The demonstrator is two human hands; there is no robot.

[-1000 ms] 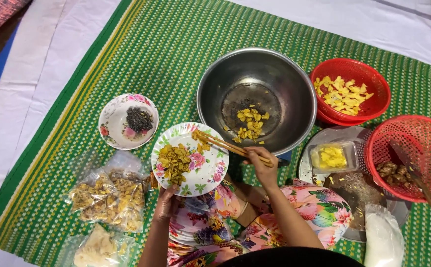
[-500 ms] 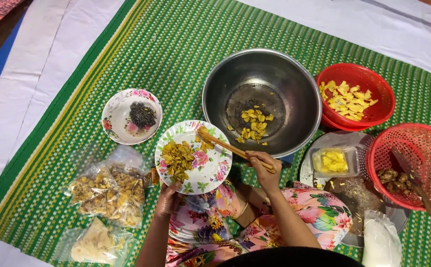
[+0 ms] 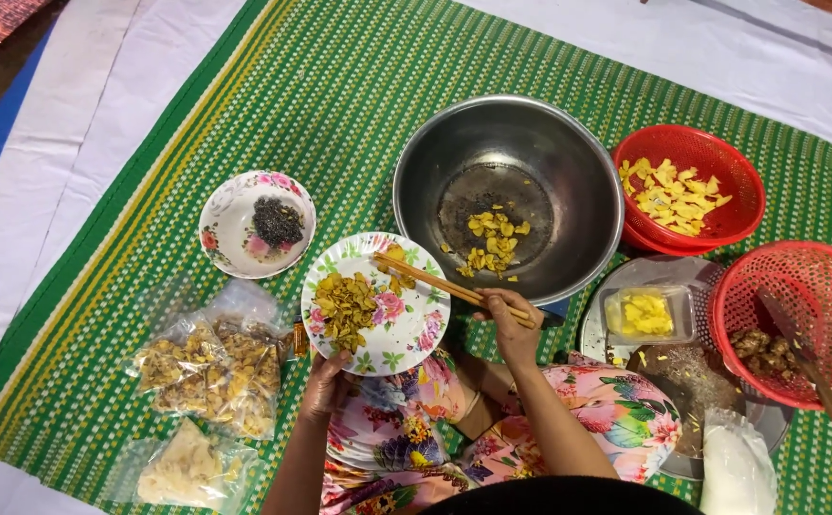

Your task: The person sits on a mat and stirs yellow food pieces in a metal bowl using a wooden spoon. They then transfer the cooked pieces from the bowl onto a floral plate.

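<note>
My left hand (image 3: 324, 383) grips the near rim of a floral plate (image 3: 406, 334) that carries a heap of yellow-brown dried pieces (image 3: 344, 307). My right hand (image 3: 509, 320) holds a pair of wooden chopsticks (image 3: 435, 281), whose tips rest over the plate's far right edge. Just beyond the plate stands a large steel bowl (image 3: 569, 167) with a few yellow pieces (image 3: 490, 240) on its bottom.
A small floral bowl (image 3: 228, 229) with dark bits sits at the left. Clear bags of dried food (image 3: 208, 367) lie at the near left. Two red baskets (image 3: 721, 172) (image 3: 821, 286), a clear tub of yellow food (image 3: 647, 313) and a white bag (image 3: 736, 467) stand right, on a green mat (image 3: 321, 95).
The chopstick tips have slid from the plate's far edge toward its right side. The plate and my left hand hold almost still.
</note>
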